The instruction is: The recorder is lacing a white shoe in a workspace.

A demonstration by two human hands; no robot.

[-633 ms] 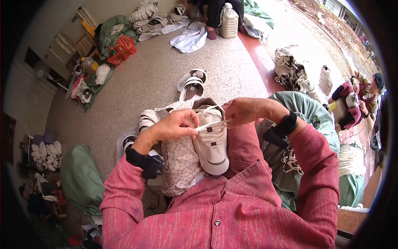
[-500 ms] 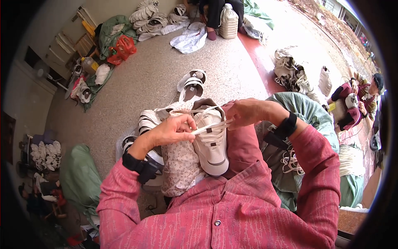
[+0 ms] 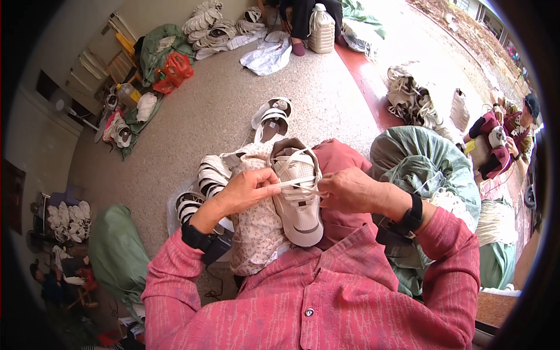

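A white sneaker (image 3: 300, 219) with a grey-trimmed toe lies across my lap, toe toward me. At its left side my left hand (image 3: 248, 189) pinches a flat white shoelace (image 3: 290, 183) between thumb and fingers. My right hand (image 3: 353, 191) is closed at the right edge of the shoe, gripping lace close to the eyelets. The lace runs across the tongue between both hands. Under the shoe are a flowered cloth (image 3: 256, 242) and my red trouser leg (image 3: 338, 157). Fingertip detail on the right is partly hidden.
A stack of white shoes (image 3: 213, 174) stands beside my left knee, with more shoes (image 3: 274, 119) on the floor ahead. A green sack (image 3: 423, 154) bulges at my right; another green sack (image 3: 116, 251) is at left. A co-worker (image 3: 510, 134) sits at far right.
My right hand has come down and in toward the shoe's side, drawing the lace nearer. My left hand stays by the laces, having shifted slightly.
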